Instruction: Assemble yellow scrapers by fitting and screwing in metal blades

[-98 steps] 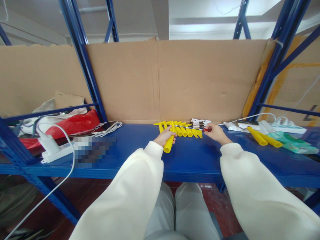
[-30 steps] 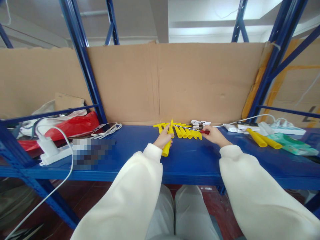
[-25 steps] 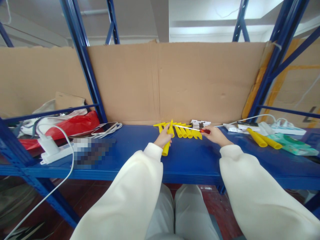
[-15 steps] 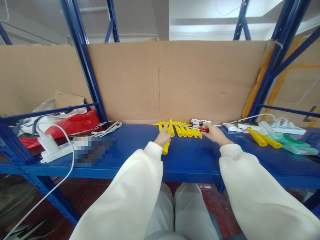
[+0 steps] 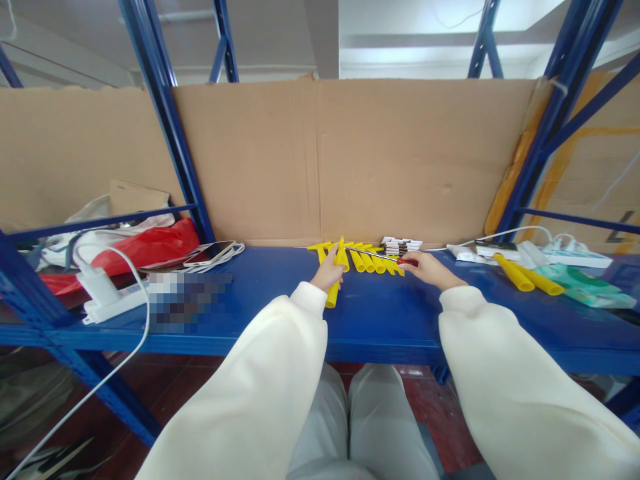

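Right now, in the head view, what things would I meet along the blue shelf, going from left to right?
White power strip → phone → left hand gripping a yellow tube → loose yellow tubes between the hands → right hand holding a red-handled screwdriver → pair of yellow tubes → green packet.

Head camera looks forward-down over shelf (image 5: 380, 320)

Blue steel shelving (image 5: 165, 120), cardboard backing (image 5: 400, 160)

Pixelated patch (image 5: 190, 301), left of frame: contents obscured. Striped stack (image 5: 401, 245), centre: too small to be identified. Screwdriver handle (image 5: 407, 263): partly covered by right hand (image 5: 427, 269).
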`<act>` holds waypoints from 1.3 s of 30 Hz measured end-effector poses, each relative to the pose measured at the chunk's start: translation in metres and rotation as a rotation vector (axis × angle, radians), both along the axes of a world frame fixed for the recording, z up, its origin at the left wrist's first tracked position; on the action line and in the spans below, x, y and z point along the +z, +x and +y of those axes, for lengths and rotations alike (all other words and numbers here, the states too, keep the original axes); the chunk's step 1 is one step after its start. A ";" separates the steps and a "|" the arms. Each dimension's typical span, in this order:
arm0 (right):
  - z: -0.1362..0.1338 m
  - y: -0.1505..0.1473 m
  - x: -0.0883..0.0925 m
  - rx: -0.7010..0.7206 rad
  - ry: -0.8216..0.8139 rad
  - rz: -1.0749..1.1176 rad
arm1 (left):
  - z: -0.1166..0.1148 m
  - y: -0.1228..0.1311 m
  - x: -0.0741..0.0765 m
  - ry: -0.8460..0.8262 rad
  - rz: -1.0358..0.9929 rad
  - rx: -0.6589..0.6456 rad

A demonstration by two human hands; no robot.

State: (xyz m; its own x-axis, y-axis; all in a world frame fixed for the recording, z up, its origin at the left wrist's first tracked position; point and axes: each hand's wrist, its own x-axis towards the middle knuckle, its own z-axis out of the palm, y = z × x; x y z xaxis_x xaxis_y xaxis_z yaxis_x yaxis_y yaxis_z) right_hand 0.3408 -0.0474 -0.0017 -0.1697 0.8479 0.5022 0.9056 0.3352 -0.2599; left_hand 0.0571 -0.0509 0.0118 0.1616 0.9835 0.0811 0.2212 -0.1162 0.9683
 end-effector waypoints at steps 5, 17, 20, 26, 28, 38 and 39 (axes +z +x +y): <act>-0.002 -0.004 0.000 -0.113 0.006 -0.026 | 0.007 0.000 -0.005 0.015 0.018 0.010; 0.002 0.002 -0.002 -0.048 0.040 -0.130 | 0.021 0.000 -0.014 0.051 0.134 0.035; 0.001 0.000 -0.001 -0.060 0.011 -0.125 | 0.019 0.000 -0.012 0.023 0.120 0.051; -0.004 -0.006 0.000 -0.176 0.028 -0.128 | 0.016 0.002 -0.013 0.028 0.077 0.055; -0.004 -0.007 0.000 -0.167 0.033 -0.134 | 0.016 0.001 -0.014 0.035 0.067 0.046; -0.001 -0.005 -0.001 0.015 -0.056 -0.088 | 0.023 0.000 -0.020 0.065 0.097 0.048; -0.001 -0.005 -0.002 0.004 -0.052 -0.074 | 0.025 0.000 -0.021 0.069 0.103 0.047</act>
State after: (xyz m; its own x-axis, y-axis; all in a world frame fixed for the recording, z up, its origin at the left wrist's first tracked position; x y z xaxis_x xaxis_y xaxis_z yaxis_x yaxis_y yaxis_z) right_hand 0.3355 -0.0480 -0.0035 -0.2077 0.8719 0.4435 0.9218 0.3262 -0.2096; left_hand 0.0567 -0.0258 -0.0093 0.1260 0.9829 0.1344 0.3257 -0.1689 0.9303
